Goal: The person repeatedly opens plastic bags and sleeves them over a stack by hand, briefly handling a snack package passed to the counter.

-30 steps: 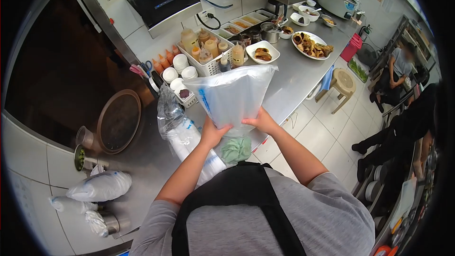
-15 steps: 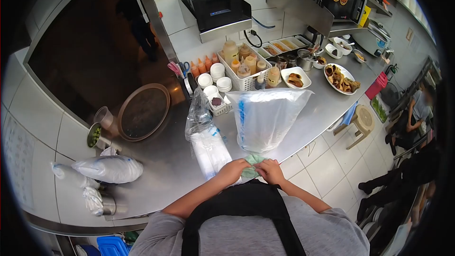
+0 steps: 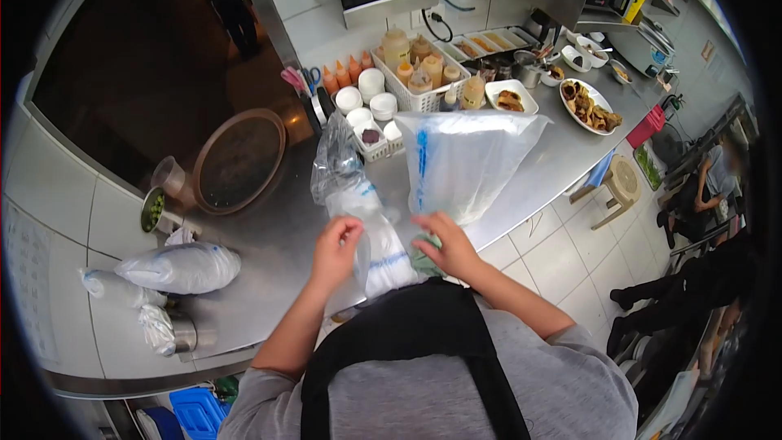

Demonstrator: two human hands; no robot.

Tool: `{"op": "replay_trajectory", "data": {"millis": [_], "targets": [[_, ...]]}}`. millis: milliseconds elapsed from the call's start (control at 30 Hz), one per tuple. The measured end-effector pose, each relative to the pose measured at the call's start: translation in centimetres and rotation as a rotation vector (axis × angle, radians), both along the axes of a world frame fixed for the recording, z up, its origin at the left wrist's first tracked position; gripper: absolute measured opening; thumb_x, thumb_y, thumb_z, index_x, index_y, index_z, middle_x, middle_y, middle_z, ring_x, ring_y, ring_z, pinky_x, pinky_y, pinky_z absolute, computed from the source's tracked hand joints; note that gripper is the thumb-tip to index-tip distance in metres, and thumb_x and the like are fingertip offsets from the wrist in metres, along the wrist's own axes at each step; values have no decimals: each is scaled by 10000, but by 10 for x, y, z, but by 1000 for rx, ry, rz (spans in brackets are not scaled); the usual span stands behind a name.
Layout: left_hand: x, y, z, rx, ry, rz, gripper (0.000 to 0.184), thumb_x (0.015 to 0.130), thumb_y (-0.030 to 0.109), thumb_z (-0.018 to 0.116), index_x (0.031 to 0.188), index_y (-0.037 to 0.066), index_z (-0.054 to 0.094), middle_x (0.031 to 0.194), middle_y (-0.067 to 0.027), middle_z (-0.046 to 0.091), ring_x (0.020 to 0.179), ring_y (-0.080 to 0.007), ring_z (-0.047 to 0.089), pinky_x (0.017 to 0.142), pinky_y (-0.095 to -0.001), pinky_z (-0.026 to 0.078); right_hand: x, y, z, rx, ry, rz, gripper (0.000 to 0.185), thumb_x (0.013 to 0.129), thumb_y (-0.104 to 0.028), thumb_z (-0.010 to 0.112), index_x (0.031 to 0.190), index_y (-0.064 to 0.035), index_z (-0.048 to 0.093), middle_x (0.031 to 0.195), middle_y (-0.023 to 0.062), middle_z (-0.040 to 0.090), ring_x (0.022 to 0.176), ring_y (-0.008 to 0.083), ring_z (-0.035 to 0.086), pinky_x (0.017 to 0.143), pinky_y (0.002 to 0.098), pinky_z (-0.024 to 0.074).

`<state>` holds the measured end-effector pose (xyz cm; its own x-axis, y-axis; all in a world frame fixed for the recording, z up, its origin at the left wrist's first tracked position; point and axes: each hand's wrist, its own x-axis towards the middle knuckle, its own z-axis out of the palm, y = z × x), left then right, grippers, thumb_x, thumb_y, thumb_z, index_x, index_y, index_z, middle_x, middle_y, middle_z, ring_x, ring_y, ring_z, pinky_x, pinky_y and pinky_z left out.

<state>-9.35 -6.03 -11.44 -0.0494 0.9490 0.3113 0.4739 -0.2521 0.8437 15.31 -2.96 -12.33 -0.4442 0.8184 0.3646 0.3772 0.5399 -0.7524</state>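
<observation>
My left hand (image 3: 335, 251) is raised at the near side of a pile of white plastic bags (image 3: 383, 248), fingertips pinched together; I cannot make out whether they hold thin film. To its right, my right hand (image 3: 450, 251) is open, thumb and fingers apart, with nothing visible gripped. Partly hidden beside that hand, a green cloth (image 3: 425, 259) lies at the counter's near edge. Just beyond stands a translucent plastic bag (image 3: 472, 165) with a blue print, its mouth spread wide. A crumpled clear bag (image 3: 336, 165) lies at the far end of the pile.
On the steel counter (image 3: 273, 277) are filled bags (image 3: 183, 267), a round brown tray (image 3: 240, 161), white cups (image 3: 380, 106), a basket of sauce bottles (image 3: 423, 100) and a plate of food (image 3: 588, 107). A stool (image 3: 621, 181) stands on the floor; a seated person (image 3: 713, 183) is at right.
My hands have let go of the green cloth and moved apart, the left up and leftward to the bag pile. The cloth now lies at the counter edge. The view has shifted slightly.
</observation>
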Motion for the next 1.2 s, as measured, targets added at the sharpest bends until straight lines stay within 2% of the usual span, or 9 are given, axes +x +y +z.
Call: {"op": "replay_trajectory", "data": {"millis": [200,367,467,567,767,867,1000,1067,1200], "targets": [[-9,-12,75,-218,-599,-325,145,981,115,475,1052,18,556,934,10,587,873,-65,524,811,-230,419,-43,7,102,324,142,17,453,783,-167,732,1189,-78,553,1125,123,577,964,305,587,804,366,474],[1,-10,87,-216,-593,-387,163,981,117,459,1064,18,558,942,-4,584,899,-71,531,841,-238,415,-50,13,116,-163,360,121,197,791,-153,726,923,-25,653,857,104,646,798,271,620,699,327,489],[33,-14,112,67,-710,-188,158,952,87,508,1086,16,554,957,-15,583,895,-73,528,794,-234,431,-47,8,134,-224,212,89,122,823,-124,693,828,-10,648,796,98,643,720,253,617,647,304,485],[37,-7,118,164,-483,-107,136,930,79,566,1050,17,579,898,-10,584,815,-63,532,708,-216,436,-45,10,134,77,249,77,112,837,-99,675,803,-6,624,747,99,630,688,253,608,625,311,476],[33,3,107,-15,-459,-171,152,946,147,581,870,15,594,754,9,577,640,-40,499,601,-196,403,-31,12,133,58,77,-30,156,858,-143,648,790,-5,616,723,115,612,676,296,590,614,349,469],[46,10,101,146,-409,-194,221,981,188,519,835,30,571,807,7,581,678,-32,485,606,-199,382,-27,16,120,94,-5,9,155,870,-153,633,817,-8,634,766,115,623,705,310,589,645,347,479],[65,12,100,84,-850,-306,252,1010,237,450,837,73,530,822,32,520,733,-28,442,654,-196,355,-23,22,115,369,243,4,148,873,-151,631,827,-12,644,785,97,639,714,292,598,666,340,484],[68,12,95,-23,-992,-437,249,1014,250,440,843,85,516,820,38,498,746,-31,430,673,-193,349,-20,19,120,326,453,9,152,885,-142,621,814,-11,650,801,82,652,705,250,607,667,329,483],[70,19,80,-278,-978,-461,275,1017,307,424,842,110,505,804,49,479,745,-32,422,666,-195,345,7,14,122,8,389,128,64,872,-80,626,870,-17,639,797,44,651,738,142,600,660,269,465]]}}
